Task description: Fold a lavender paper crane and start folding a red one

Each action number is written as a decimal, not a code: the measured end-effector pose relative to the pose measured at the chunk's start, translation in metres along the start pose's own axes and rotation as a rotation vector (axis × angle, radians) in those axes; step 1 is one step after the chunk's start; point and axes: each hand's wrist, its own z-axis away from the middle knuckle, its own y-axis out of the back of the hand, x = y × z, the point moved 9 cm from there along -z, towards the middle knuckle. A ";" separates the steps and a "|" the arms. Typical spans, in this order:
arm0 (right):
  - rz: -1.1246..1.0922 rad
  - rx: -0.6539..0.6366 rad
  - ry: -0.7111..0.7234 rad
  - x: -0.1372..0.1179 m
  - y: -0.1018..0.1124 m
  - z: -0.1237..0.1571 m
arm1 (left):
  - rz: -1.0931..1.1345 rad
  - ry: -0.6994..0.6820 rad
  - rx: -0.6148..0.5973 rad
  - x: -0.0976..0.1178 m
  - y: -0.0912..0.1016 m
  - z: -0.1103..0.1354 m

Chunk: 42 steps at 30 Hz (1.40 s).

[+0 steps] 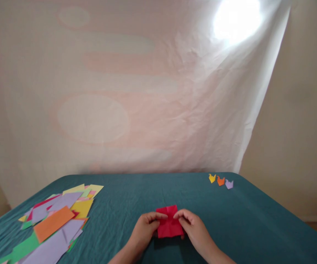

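A small red sheet of paper (170, 224), roughly square with crease lines across it, is held up between my hands near the table's front edge. My left hand (146, 229) pinches its left side, with the index finger lying over the front. On the opposite side, my right hand (192, 226) grips the right edge between thumb and fingers. The fingers behind the paper are mostly hidden. A dark shadow falls on the cloth under it.
Coloured paper sheets (54, 222) lie in a loose pile at the left. Three small folded paper figures, yellow (212, 178), orange (221, 181) and purple (229, 184), stand in a row at the back right. A teal cloth (120, 201) covers the table; a pale sheet (147, 110) hangs behind.
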 end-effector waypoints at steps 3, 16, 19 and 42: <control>0.004 -0.026 -0.017 -0.001 -0.002 0.001 | 0.147 0.063 -0.046 0.003 -0.004 0.003; -0.018 -0.059 0.007 -0.012 -0.004 0.000 | -0.106 -0.144 0.005 0.023 -0.001 0.005; -0.067 -0.067 -0.001 -0.014 -0.008 0.000 | -0.041 -0.114 0.051 0.019 -0.001 0.004; 0.045 0.048 0.149 -0.029 -0.006 0.002 | 0.042 -0.179 0.049 0.017 -0.021 0.009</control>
